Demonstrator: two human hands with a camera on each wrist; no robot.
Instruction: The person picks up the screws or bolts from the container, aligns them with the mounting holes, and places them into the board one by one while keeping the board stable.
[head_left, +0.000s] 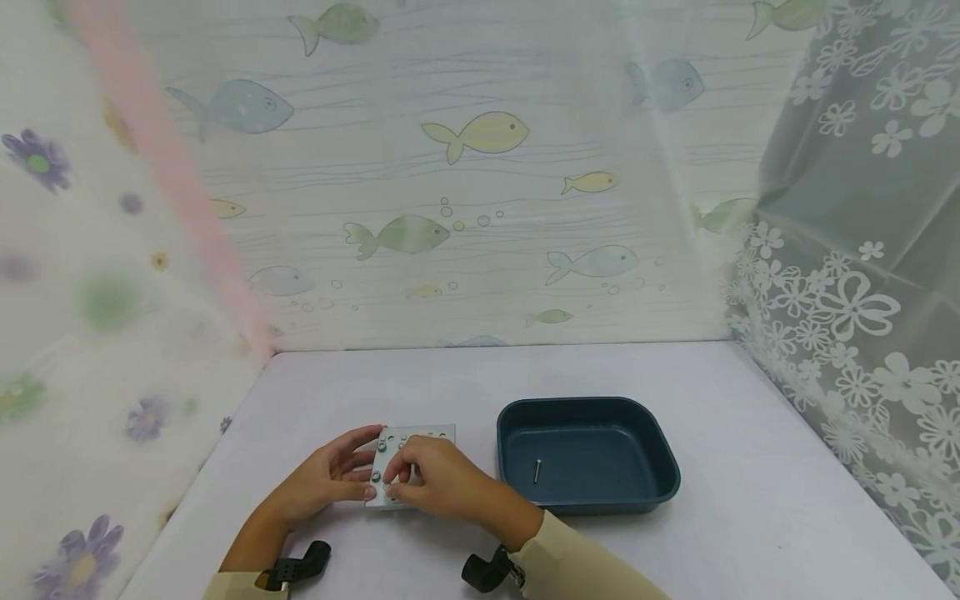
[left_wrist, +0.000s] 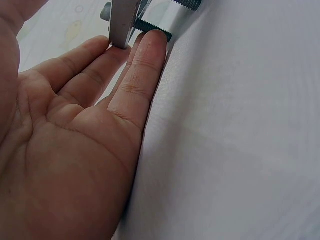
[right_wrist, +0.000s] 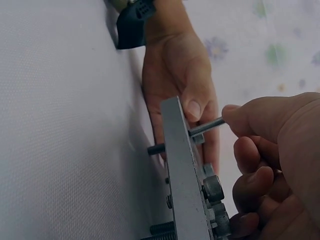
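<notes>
A flat metal plate [head_left: 447, 432] with holes and several bolts stands clear of the white tabletop on bolt shanks that stick out below it. My left hand [head_left: 330, 473] holds the plate's left edge, its thumb at the near corner and its fingers along the side. Between the thumb and fingers of my right hand [head_left: 444, 482], a thin metal screw [right_wrist: 209, 126] is pinched. Its lower end meets the plate's upper face near that same corner. Thick bolt heads [right_wrist: 213, 189] sit along the plate beside it. Below the plate, a threaded shank [left_wrist: 154, 28] passes by a left fingertip.
A dark blue rectangular tray [head_left: 585, 508] stands right of the plate, close by the right forearm. One small screw [head_left: 537, 472] lies inside it. Fish-patterned cloth [head_left: 480, 275] hangs at the table's back edge, with flowered sheets at both sides.
</notes>
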